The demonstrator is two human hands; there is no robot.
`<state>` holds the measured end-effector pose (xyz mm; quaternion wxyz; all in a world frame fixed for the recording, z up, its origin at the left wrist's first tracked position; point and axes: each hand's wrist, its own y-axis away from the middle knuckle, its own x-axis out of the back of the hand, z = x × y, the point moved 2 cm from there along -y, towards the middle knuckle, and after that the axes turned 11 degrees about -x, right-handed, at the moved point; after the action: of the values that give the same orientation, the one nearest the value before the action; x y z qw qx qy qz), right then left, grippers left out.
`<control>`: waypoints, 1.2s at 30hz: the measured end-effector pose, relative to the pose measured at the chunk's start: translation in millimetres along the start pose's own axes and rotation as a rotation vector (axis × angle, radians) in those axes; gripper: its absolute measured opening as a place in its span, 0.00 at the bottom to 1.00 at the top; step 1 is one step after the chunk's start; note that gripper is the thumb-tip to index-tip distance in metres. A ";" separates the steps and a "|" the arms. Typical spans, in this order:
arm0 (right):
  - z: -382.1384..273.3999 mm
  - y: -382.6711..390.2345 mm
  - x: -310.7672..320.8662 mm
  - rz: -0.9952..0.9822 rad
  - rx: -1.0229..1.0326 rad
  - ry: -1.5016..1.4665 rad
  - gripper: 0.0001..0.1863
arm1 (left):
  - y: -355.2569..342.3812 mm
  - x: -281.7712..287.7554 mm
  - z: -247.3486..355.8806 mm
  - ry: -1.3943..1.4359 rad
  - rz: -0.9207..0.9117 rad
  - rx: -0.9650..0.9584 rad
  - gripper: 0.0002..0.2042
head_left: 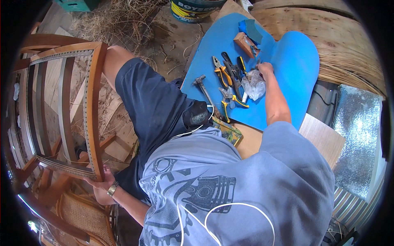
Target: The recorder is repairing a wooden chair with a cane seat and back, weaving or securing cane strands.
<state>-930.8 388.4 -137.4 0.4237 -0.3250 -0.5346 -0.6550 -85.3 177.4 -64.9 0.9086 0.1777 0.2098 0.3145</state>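
Note:
At the left, my left hand (pixel 102 178) grips the lower corner of a wooden chair frame (pixel 95 110). Rows of small holes run along the frame's inner edge, and dark slats stand behind its opening. My right arm reaches out over a blue mat (pixel 289 82). There my right hand (pixel 265 69) has its fingers drawn together, next to a clear plastic bag (pixel 254 85) and below a wooden block (pixel 246 44) with a metal piece at its end. What those fingers hold is too small to tell. Yellow-and-black pliers (pixel 221 71), yellow-handled cutters (pixel 232 100) and a hammer (pixel 203 89) lie nearby.
A paint bucket (pixel 193 10) stands at the back beside a heap of dry fibre strands (pixel 119 24). Wooden boards (pixel 303 22) and bundled cane (pixel 349 67) lie at the right, with a silvery sheet (pixel 357 135) below. A white cable (pixel 242 203) hangs across my shirt.

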 end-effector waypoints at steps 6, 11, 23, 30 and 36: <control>6.7 2.6 40.9 0.485 0.018 -0.722 0.16 | -2.8 5.3 1.2 0.005 -0.013 -0.013 0.36; 5.2 29.1 116.9 0.370 0.109 -1.408 0.14 | -3.2 6.0 -0.9 0.061 0.010 0.023 0.36; 21.3 68.7 38.2 -0.183 0.043 -0.568 0.08 | 0.9 1.9 0.5 0.049 0.020 0.031 0.32; 7.2 94.6 28.8 -0.039 0.351 -0.626 0.16 | 3.3 1.5 1.1 -0.007 0.011 -0.077 0.33; 11.3 114.7 38.7 0.153 0.072 -0.119 0.36 | 3.1 -1.7 2.3 0.064 0.014 -0.025 0.33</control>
<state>-844.2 383.4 -52.1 0.4517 -0.3877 -0.5555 -0.5806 -86.9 178.2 -61.1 0.9013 0.1576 0.2336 0.3290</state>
